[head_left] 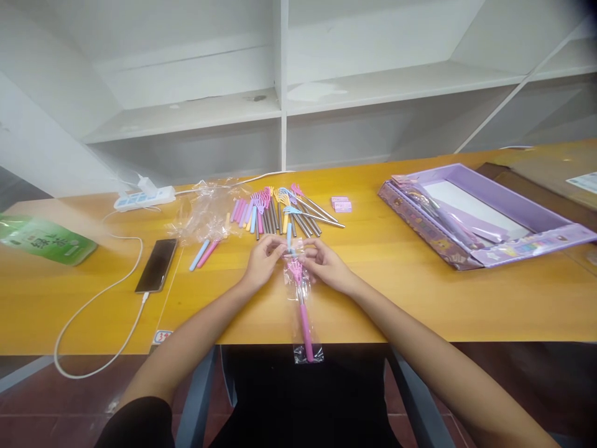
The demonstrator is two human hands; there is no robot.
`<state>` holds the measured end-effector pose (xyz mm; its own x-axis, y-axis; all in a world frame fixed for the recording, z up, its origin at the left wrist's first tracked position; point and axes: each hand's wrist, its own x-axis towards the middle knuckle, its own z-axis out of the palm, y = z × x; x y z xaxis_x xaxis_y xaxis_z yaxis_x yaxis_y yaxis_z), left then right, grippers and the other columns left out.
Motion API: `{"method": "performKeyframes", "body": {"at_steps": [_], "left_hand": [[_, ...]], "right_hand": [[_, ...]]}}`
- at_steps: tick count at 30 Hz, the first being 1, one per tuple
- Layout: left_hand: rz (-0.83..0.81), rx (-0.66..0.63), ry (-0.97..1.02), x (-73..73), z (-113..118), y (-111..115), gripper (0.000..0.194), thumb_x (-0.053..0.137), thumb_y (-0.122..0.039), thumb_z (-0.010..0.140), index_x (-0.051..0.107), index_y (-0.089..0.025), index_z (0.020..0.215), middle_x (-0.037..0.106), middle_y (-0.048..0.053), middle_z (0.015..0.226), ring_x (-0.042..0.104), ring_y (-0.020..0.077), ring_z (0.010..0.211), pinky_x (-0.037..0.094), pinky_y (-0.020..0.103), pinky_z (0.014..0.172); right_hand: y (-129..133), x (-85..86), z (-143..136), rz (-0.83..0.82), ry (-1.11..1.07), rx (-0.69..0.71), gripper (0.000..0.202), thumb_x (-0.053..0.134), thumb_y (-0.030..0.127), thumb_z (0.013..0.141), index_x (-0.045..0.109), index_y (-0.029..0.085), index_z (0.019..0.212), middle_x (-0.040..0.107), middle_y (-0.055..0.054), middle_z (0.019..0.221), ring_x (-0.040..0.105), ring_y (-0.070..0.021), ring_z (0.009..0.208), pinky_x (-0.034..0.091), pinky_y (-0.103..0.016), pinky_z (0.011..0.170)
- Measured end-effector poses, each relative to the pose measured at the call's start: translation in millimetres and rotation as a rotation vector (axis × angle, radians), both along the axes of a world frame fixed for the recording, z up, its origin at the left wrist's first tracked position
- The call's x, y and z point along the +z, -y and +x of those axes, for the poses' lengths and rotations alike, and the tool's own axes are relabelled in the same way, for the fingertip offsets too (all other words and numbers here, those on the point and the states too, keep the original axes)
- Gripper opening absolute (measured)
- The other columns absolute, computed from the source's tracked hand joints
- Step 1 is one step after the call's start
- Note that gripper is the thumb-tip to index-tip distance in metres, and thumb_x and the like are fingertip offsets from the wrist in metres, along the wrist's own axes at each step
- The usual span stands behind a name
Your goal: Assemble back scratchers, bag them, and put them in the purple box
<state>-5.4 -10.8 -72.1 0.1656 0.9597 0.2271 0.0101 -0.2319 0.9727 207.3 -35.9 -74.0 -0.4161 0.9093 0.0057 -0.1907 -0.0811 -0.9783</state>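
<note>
A pink back scratcher (305,326) with a metal shaft lies inside a narrow clear plastic bag (297,356) whose near end hangs past the table edge. My left hand (263,261) pinches the far end of the bag from the left. On the opposite side my right hand (327,266) grips that same end, its fingers closed. A blue handle (289,233) shows just beyond the fingers. Behind the hands lies a pile of back scratchers (280,208) in pink, yellow, blue and purple, claws toward the back. One blue and one pink handle (208,254) rest left of my left hand.
Crumpled clear bags (203,211) lie left of the pile. Two small pink packets (341,204) sit right of it. A purple box (466,180) holds packaged items. Leftward are a phone (157,266) on a white cable, a power strip (145,199) and a green package (49,241).
</note>
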Motion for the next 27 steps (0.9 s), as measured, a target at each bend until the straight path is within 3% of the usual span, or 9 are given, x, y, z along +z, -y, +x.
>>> {"method": "performKeyframes", "body": {"at_steps": [2,5,10,13,17,19,23,25,27], "left_hand": [[-0.035,0.028,0.061,1.0,0,0,0.032,0.074,-0.050,0.094,0.068,-0.019,0.094,0.066,0.007,0.107,0.067,0.0197,0.098,0.059,0.035,0.087],[-0.111,0.036,0.148,2.4,0,0,0.032,0.072,-0.051,0.095,0.060,-0.021,0.099,0.060,0.001,0.092,0.063,0.0146,0.077,0.058,0.029,0.070],[-0.039,0.066,0.122,6.2,-1,1,0.025,0.069,-0.044,0.098,0.054,-0.025,0.103,0.056,-0.002,0.086,0.057,0.0119,0.066,0.052,0.024,0.060],[-0.055,0.034,0.076,7.8,-2,1,0.021,0.064,-0.044,0.100,0.060,-0.023,0.097,0.058,0.000,0.087,0.059,0.0136,0.070,0.055,0.027,0.064],[-0.098,0.019,0.013,6.7,-4,1,0.028,0.062,-0.045,0.100,0.072,-0.019,0.100,0.068,0.007,0.099,0.067,0.0203,0.093,0.058,0.031,0.079],[-0.113,-0.015,0.010,5.3,-3,1,0.030,0.068,-0.045,0.097,0.075,-0.018,0.108,0.070,0.009,0.107,0.068,0.0216,0.101,0.058,0.033,0.087],[-0.064,-0.031,0.015,1.7,-1,-2,0.036,0.081,-0.035,0.087,0.073,-0.017,0.118,0.069,0.010,0.117,0.068,0.0215,0.109,0.055,0.035,0.099],[-0.045,-0.010,0.025,-0.1,0,-3,0.037,0.080,-0.032,0.086,0.073,-0.017,0.120,0.068,0.011,0.122,0.067,0.0217,0.112,0.055,0.035,0.101],[-0.046,-0.008,0.030,-1.4,-1,-5,0.039,0.079,-0.033,0.088,0.072,-0.018,0.123,0.067,0.012,0.127,0.067,0.0216,0.111,0.055,0.035,0.100]], "right_hand": [[1,-0.6,-1,-0.004,0.027,0.032,0.053,0.083,0.049,0.088,0.048,0.027,0.121,0.067,0.007,0.080,0.061,-0.0093,0.053,0.049,-0.020,0.045],[4,-0.3,-2,-0.007,0.040,0.064,0.055,0.084,0.048,0.087,0.046,0.027,0.123,0.067,0.007,0.081,0.061,-0.0095,0.055,0.050,-0.020,0.046],[7,3.4,-1,0.025,-0.012,0.079,0.050,0.081,0.045,0.091,0.041,0.030,0.117,0.067,0.007,0.082,0.059,-0.0094,0.056,0.050,-0.020,0.047],[8,6.3,0,0.039,-0.017,0.092,0.047,0.081,0.045,0.091,0.045,0.031,0.117,0.068,0.006,0.084,0.060,-0.0111,0.059,0.051,-0.021,0.048],[9,8.1,-1,0.067,0.048,0.085,0.035,0.080,0.049,0.091,0.063,0.027,0.112,0.065,0.003,0.078,0.059,-0.0123,0.058,0.053,-0.026,0.050],[11,8.7,-1,0.099,0.086,0.078,0.032,0.079,0.050,0.092,0.069,0.026,0.110,0.067,0.002,0.077,0.062,-0.0139,0.059,0.057,-0.029,0.053],[1,17.0,12,0.150,0.242,0.089,0.041,0.075,0.054,0.093,0.073,0.026,0.124,0.075,-0.002,0.082,0.068,-0.0175,0.060,0.061,-0.034,0.059],[-17,24.9,29,0.237,0.392,0.004,0.038,0.068,0.056,0.097,0.076,0.024,0.117,0.076,-0.003,0.083,0.066,-0.0170,0.057,0.060,-0.035,0.059],[-45,31.2,54,0.404,0.569,-0.203,0.033,0.065,0.053,0.098,0.079,0.023,0.101,0.077,-0.005,0.089,0.066,-0.0176,0.062,0.059,-0.037,0.068]]}}
